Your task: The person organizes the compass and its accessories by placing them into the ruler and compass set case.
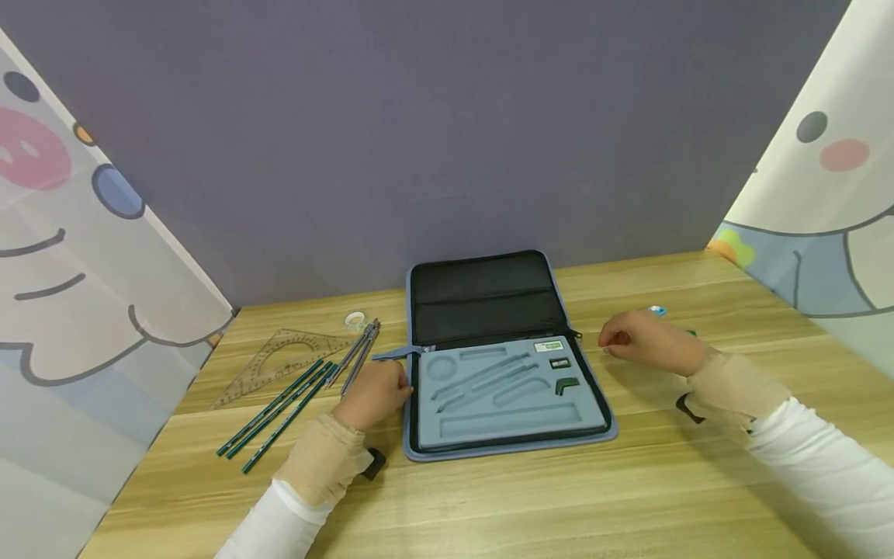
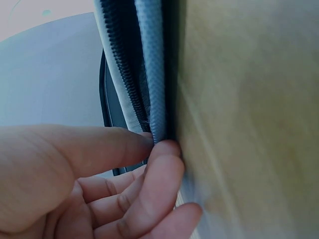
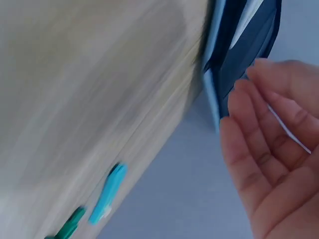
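"Our left hand (image 1: pixel 373 394) is pinching, isn't it?"

"Yes. From the left wrist we see thumb and forefinger closed on the blue edge of the case (image 1: pixel 482 299), on its left side."

"And our right hand (image 1: pixel 646 341)?"

"Fingers loosely bent, with nothing between them. We have it just to the right of the case, apart from it."

"How does the case lie?"

"Unzipped on the table (image 1: pixel 489 505), in the middle, with its dark lid on the far side and a pale tray (image 1: pixel 506 419) on the near side."

"What do we find in the tray?"

"Along the right, from far to near: an eraser (image 1: pixel 548 347), a sharpener (image 1: pixel 559 363) and a green bent piece (image 1: pixel 566 384). The long slots and the round one are unfilled."

"To the left of the case?"

"Three green pencils (image 1: pixel 282 410), a clear triangle (image 1: pixel 244 380), metal compasses (image 1: pixel 369 332) near its right end, and a tape roll (image 1: pixel 355 314) farther back."

"Beyond our right hand?"

"We see a small blue thing (image 3: pixel 108 192) and a green one (image 3: pixel 72 224); both too blurred to name."
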Motion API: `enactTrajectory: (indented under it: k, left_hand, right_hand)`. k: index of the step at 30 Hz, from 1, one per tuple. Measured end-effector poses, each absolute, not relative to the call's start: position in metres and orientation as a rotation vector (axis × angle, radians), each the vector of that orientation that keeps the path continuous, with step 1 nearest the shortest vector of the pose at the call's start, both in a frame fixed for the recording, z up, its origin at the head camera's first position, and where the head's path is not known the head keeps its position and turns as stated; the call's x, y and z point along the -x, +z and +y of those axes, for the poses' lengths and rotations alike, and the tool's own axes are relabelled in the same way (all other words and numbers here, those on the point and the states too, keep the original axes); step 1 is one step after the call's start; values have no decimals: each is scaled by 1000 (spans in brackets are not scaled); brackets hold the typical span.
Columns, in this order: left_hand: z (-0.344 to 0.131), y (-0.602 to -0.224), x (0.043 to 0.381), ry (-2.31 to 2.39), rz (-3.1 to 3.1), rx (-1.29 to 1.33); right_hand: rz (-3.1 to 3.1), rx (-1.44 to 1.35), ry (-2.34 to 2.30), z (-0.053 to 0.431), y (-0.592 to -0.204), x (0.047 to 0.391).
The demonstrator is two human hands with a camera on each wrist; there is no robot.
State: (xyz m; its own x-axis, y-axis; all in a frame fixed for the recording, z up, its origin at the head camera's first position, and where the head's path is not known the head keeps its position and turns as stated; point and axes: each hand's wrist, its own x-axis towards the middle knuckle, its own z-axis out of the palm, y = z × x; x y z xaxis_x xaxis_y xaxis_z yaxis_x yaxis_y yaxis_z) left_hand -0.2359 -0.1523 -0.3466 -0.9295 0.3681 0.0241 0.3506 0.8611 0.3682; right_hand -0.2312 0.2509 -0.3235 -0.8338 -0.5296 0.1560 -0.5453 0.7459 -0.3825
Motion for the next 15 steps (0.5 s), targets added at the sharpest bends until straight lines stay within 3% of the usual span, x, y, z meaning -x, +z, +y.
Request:
enactTrajectory:
  k: [15]
  left_hand:
    - [-152, -344, 235, 564, 2999, -607]
  right_hand:
    - [-2919, -511, 544, 306, -332, 247]
